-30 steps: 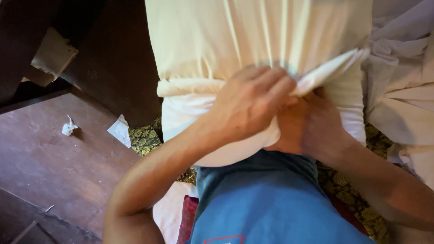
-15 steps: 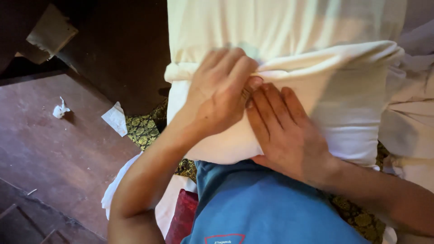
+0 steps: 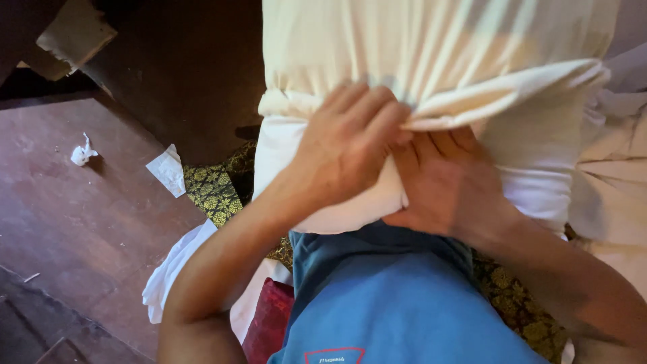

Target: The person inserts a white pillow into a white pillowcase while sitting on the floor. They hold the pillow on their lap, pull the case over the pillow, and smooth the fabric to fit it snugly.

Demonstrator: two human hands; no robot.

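A white pillow [image 3: 539, 162] is pressed against my blue shirt. Over its upper part sits a cream pillowcase [image 3: 431, 47]. My left hand [image 3: 347, 145] grips the pillowcase's open hem [image 3: 499, 91] near the middle and holds it up off the pillow. My right hand [image 3: 448, 185] lies flat on the pillow's bare white end, with its fingertips tucked under the lifted hem. The two hands touch at the centre of the pillow.
A dark wooden floor [image 3: 87, 216] lies to the left, with a crumpled tissue [image 3: 82, 152] and a flat tissue [image 3: 167, 170] on it. A gold-patterned cloth [image 3: 210, 192] lies below the pillow. White fabric [image 3: 617, 189] is heaped at the right, a red cloth [image 3: 266, 320] by my waist.
Half a second ago both hands lay flat on the pillow. Now my left hand has lifted the pillowcase hem and my right fingertips have slid under it.
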